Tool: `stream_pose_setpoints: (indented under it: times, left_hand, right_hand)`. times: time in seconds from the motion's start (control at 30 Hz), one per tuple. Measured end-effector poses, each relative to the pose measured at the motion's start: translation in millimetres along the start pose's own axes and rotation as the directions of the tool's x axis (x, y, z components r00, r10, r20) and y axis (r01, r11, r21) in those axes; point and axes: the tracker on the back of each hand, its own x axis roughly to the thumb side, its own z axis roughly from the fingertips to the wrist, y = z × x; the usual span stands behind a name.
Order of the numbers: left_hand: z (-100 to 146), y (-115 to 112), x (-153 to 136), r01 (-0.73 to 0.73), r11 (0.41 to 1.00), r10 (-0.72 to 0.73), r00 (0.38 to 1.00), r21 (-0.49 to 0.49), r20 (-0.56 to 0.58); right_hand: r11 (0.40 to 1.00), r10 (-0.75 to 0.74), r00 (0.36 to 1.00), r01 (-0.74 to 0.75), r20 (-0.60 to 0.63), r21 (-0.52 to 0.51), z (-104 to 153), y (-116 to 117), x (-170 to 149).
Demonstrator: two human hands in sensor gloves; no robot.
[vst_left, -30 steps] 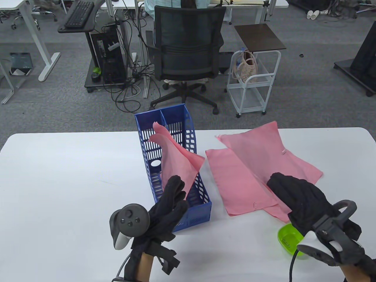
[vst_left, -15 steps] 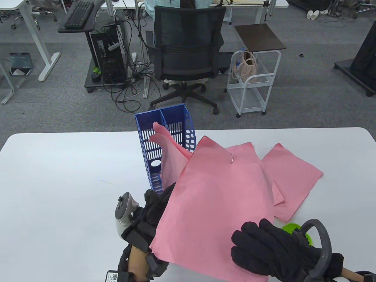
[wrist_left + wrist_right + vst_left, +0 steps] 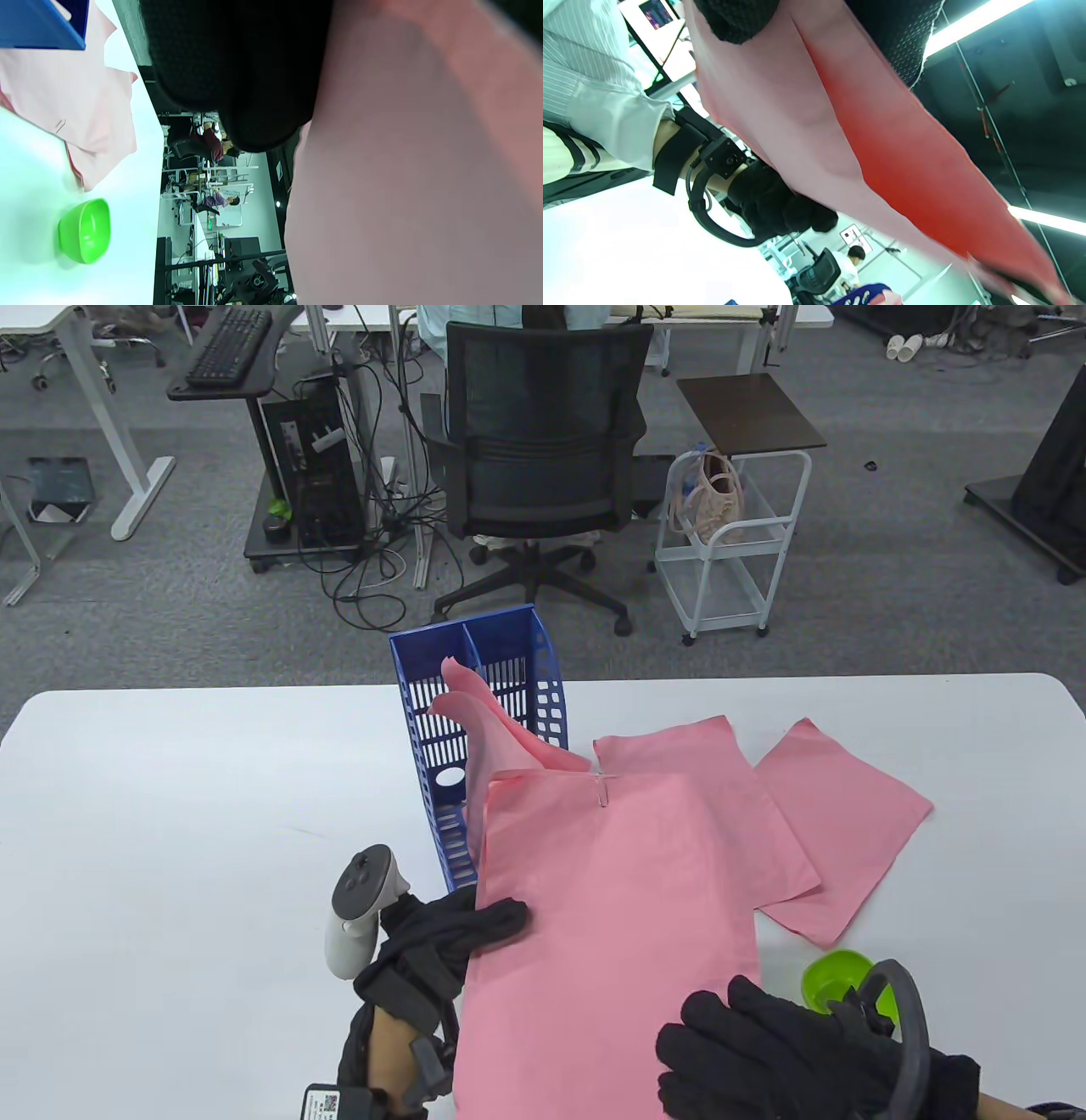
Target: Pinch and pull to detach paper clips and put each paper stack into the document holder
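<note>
A clipped pink paper stack (image 3: 611, 916) hangs in front of me above the table, held by both hands. Its silver paper clip (image 3: 602, 791) sits on the far edge. My left hand (image 3: 496, 918) grips the stack's left edge, thumb on top. My right hand (image 3: 721, 1052) grips the near right corner, fingers (image 3: 734, 17) curled over the sheet (image 3: 840, 127). The blue document holder (image 3: 424, 712) stands behind the stack with pink sheets (image 3: 488, 729) leaning in it. Two more pink stacks (image 3: 730, 806) (image 3: 840, 823) lie on the table to the right, one with a clip (image 3: 60, 126).
A green bowl (image 3: 836, 976) sits on the white table (image 3: 170, 814) near my right wrist, also in the left wrist view (image 3: 85, 231). Beyond the far table edge are an office chair (image 3: 543, 449) and a white trolley (image 3: 730, 551).
My right hand lifted a pink stack off the table's right side and drew it toward me. My left hand left the holder's sheets and took the stack's left edge.
</note>
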Motion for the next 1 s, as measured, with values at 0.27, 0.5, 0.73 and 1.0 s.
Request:
stream_pose_setpoints:
  times: [0.27,0.5,0.73,1.0]
  left_hand:
    - [15.5,3.6,24.6,0.211,0.965,-0.212,0.977,0.154,-0.011]
    - [20.6,-9.9,46.8,0.473,0.842,-0.478,0.877,0.261,-0.049]
    - [11.4,-39.4,58.8,0.724,0.649,-0.726,0.681,0.233,-0.096]
    - [-0.3,-64.7,59.4,0.864,0.496,-0.858,0.503,0.089,-0.106]
  right_hand:
    - [0.974,-0.033,0.974,0.081,-0.223,0.213,15.1,25.8,-23.9]
    - [0.955,-0.079,0.870,0.206,-0.486,0.214,20.7,38.1,-54.7]
    - [0.961,-0.136,0.761,0.256,-0.634,0.101,14.4,48.0,-76.4]
    - [0.948,-0.238,0.707,0.317,-0.666,-0.003,-0.9,59.0,-81.0]
